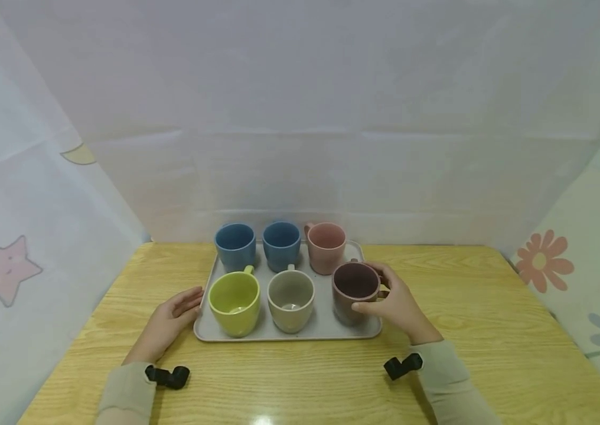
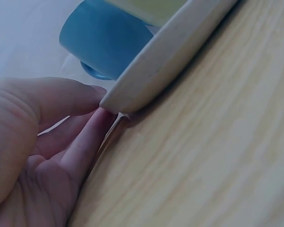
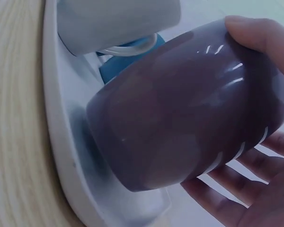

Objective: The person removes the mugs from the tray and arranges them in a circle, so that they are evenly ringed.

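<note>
My right hand (image 1: 393,301) grips a dark brown mug (image 1: 354,295) at the front right of a pale tray (image 1: 321,339). In the right wrist view, the thumb lies on one side of this mug (image 3: 180,113) and the fingers curl round the other. Its base is close over the tray; I cannot tell if the two touch. At the tray's left edge is my left hand (image 1: 172,319), thumb and fingers pinching the rim (image 2: 146,71) in the left wrist view. A yellow-green mug (image 1: 234,304) and a light grey mug (image 1: 290,301) stand upright in the front row.
Along the tray's back stand two blue mugs, one at the left (image 1: 235,248) and one in the middle (image 1: 281,247), and a pink mug (image 1: 326,249) at the right. The tray lies on a wooden table (image 1: 289,383), with a pale cloth backdrop (image 1: 300,147) behind.
</note>
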Available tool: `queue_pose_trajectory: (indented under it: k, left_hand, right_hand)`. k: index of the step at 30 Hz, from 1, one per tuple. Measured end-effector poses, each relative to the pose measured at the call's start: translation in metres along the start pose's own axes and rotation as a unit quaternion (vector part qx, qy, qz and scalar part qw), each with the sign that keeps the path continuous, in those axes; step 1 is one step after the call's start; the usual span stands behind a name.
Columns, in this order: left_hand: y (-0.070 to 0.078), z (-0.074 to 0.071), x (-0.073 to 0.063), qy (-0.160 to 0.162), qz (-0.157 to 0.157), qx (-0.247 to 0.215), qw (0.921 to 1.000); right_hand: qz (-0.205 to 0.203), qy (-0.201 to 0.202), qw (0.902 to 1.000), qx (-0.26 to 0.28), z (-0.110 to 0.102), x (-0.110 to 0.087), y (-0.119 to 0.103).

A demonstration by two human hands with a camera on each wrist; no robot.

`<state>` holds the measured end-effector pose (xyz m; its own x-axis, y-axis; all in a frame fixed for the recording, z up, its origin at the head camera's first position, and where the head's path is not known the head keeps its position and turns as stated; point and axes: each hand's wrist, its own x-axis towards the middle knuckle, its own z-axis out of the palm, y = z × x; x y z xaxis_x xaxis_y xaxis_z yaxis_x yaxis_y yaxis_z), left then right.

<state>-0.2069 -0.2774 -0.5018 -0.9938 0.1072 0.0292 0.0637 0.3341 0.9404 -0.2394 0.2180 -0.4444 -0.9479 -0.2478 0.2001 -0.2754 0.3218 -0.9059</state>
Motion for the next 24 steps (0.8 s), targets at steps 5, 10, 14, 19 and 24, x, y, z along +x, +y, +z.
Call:
queue_pose_trajectory:
  k: [5, 10, 14, 19, 24]
  left_hand:
    - [0.004, 0.0, 0.001, -0.001, -0.002, -0.003, 1.0]
    - [0.007, 0.001, 0.002, -0.004, -0.006, -0.01, 0.9999]
    - [0.006, 0.001, 0.002, -0.003, -0.007, -0.013, 0.9999]
    - [-0.001, 0.0, 0.002, 0.002, 0.0, -0.014, 0.9999]
    - [-0.005, 0.0, 0.0, 0.004, 0.004, -0.007, 1.0]
  right_hand:
    - [0.003, 0.035, 0.9992, 0.019, -0.011, 0.0, 0.0]
    - [0.001, 0.079, 0.9966, 0.026, -0.02, -0.002, 0.001]
    - [-0.002, 0.1, 0.9944, 0.035, -0.028, -0.004, 0.001]
    - [-0.003, 0.122, 0.9919, 0.037, -0.037, -0.004, 0.006]
    - [0.019, 0.143, 0.9894, 0.012, -0.048, -0.001, 0.018]
